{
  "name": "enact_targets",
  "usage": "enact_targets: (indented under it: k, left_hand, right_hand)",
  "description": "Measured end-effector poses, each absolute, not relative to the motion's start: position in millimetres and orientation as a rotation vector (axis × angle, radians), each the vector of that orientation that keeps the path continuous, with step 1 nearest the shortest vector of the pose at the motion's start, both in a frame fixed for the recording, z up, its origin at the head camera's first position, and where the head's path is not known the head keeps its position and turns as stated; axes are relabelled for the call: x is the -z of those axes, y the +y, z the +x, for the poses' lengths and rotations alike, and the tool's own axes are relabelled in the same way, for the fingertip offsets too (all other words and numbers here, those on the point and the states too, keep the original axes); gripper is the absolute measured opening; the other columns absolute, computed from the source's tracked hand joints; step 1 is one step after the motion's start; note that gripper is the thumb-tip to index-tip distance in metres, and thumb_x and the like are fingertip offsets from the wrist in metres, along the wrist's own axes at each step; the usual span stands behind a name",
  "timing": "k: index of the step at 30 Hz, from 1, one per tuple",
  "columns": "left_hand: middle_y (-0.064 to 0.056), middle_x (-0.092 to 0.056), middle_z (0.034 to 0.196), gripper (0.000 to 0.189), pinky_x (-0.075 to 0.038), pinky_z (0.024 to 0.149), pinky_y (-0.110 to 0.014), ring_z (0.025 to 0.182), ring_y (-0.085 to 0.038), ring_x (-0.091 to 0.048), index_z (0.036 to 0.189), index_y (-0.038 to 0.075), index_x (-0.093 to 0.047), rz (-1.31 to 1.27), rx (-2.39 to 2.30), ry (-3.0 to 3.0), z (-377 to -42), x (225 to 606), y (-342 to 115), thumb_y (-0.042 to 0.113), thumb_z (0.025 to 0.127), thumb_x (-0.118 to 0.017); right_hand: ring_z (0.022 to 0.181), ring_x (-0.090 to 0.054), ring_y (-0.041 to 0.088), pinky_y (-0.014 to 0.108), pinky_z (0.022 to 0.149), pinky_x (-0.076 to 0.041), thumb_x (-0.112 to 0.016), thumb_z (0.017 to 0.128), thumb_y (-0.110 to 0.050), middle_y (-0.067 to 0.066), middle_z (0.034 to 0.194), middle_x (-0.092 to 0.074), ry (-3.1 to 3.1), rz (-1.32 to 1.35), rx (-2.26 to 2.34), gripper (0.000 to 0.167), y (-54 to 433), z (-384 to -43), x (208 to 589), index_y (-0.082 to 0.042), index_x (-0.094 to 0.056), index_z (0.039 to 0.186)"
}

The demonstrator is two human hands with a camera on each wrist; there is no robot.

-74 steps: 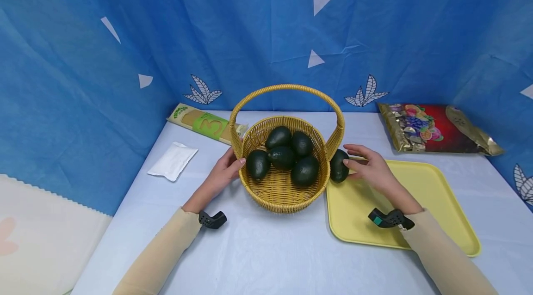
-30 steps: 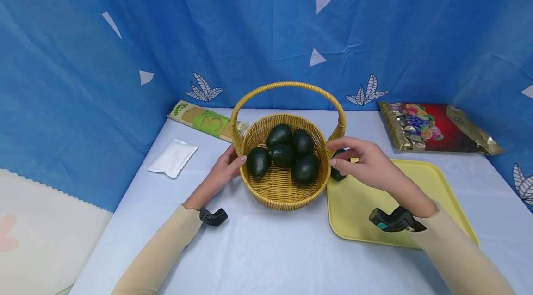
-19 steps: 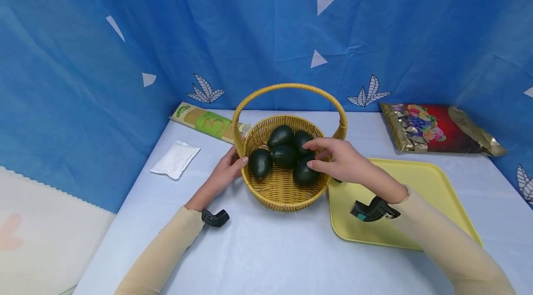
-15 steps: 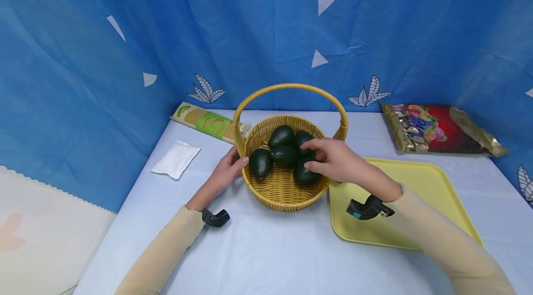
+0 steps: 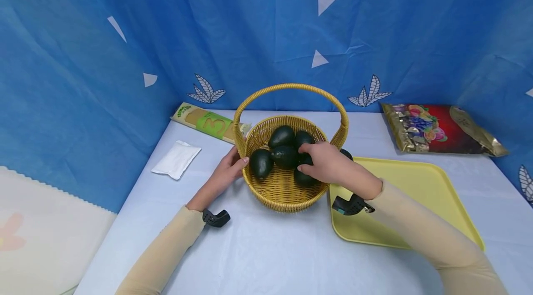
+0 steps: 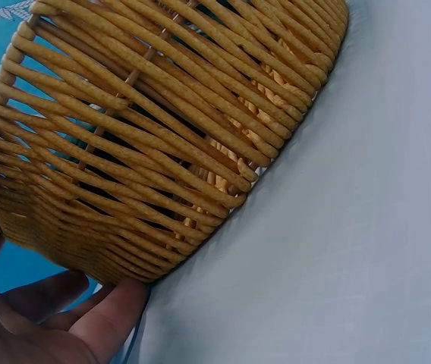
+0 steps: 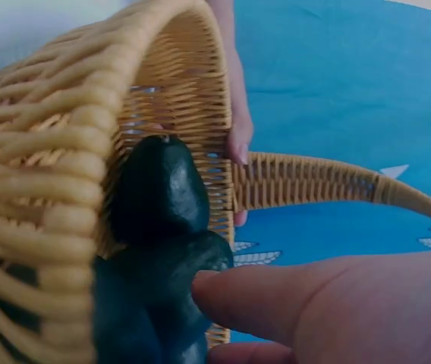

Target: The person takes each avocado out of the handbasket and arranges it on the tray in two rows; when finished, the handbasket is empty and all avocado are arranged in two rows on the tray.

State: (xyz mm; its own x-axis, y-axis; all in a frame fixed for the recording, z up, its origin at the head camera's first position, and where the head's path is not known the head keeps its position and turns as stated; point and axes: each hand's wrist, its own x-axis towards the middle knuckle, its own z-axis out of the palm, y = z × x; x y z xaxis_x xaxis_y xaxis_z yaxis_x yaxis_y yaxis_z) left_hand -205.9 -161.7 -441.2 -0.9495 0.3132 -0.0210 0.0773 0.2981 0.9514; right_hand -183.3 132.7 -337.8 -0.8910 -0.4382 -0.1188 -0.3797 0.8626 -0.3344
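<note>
A yellow wicker basket (image 5: 283, 205) with a tall hoop handle stands mid-table, holding several dark green avocados (image 5: 261, 164). My left hand (image 5: 225, 172) grips the basket's left side at the handle base; in the left wrist view its fingers (image 6: 113, 322) lie against the woven wall. Over the right rim reaches my right hand (image 5: 326, 162), thumb and index finger apart above the right-hand avocados (image 5: 305, 177). In the right wrist view one fingertip meets an avocado (image 7: 174, 265); a firm hold is not visible. Another avocado (image 5: 346, 154) lies outside the basket, mostly hidden behind my right hand.
On the right lies a yellow tray (image 5: 408, 193), partly under my right forearm. A red and gold bag (image 5: 441, 128) rests at the back right. Back left are a green and tan packet (image 5: 208, 124) and a white pouch (image 5: 176, 160).
My right hand has left the avocado outside the basket, crossed the right rim and moved leftward over the avocados inside. My left hand has stayed on the basket.
</note>
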Motion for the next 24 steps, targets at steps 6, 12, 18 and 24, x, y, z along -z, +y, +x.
enact_targets:
  k: [6,12,18,24]
  left_hand:
    - [-0.021,-0.033,0.164,0.07,-0.054,0.105,-0.05,0.147,-0.04,-0.041,0.166,0.021,-0.015,0.366,-1.716,2.371,-206.7,443.8,-161.3,0.029,0.106,-0.051]
    - [-0.021,-0.032,0.165,0.07,-0.053,0.106,-0.05,0.148,-0.04,-0.04,0.166,0.022,-0.014,0.372,-1.716,2.365,-205.5,442.6,-160.7,0.029,0.106,-0.051]
    - [-0.02,-0.031,0.165,0.07,-0.052,0.107,-0.051,0.149,-0.039,-0.039,0.166,0.023,-0.014,0.368,-1.701,2.38,-204.9,441.8,-161.7,0.03,0.107,-0.051]
    - [-0.02,-0.031,0.166,0.07,-0.053,0.106,-0.05,0.149,-0.039,-0.039,0.166,0.025,-0.014,0.369,-1.711,2.368,-206.1,443.1,-161.8,0.031,0.107,-0.051]
  right_hand:
    - [0.1,-0.07,0.028,0.039,0.081,-0.062,-0.071,0.096,-0.029,0.015,0.11,-0.075,2.826,-0.644,0.376,0.041,127.1,-185.5,346.1,-0.003,-0.067,0.127]
    - [0.099,-0.067,0.026,0.035,0.076,-0.06,-0.072,0.095,-0.027,0.014,0.109,-0.074,2.787,-0.695,0.423,0.034,128.2,-184.4,353.4,-0.006,-0.072,0.121]
    - [0.091,-0.061,0.022,0.031,0.068,-0.053,-0.073,0.094,-0.023,0.012,0.108,-0.071,2.746,-0.744,0.555,0.029,131.7,-182.2,357.0,-0.008,-0.072,0.118]
    - [0.089,-0.057,0.019,0.029,0.07,-0.048,-0.076,0.091,-0.023,0.008,0.109,-0.071,2.658,-0.774,0.595,0.03,136.9,-186.2,359.0,-0.011,-0.07,0.118]
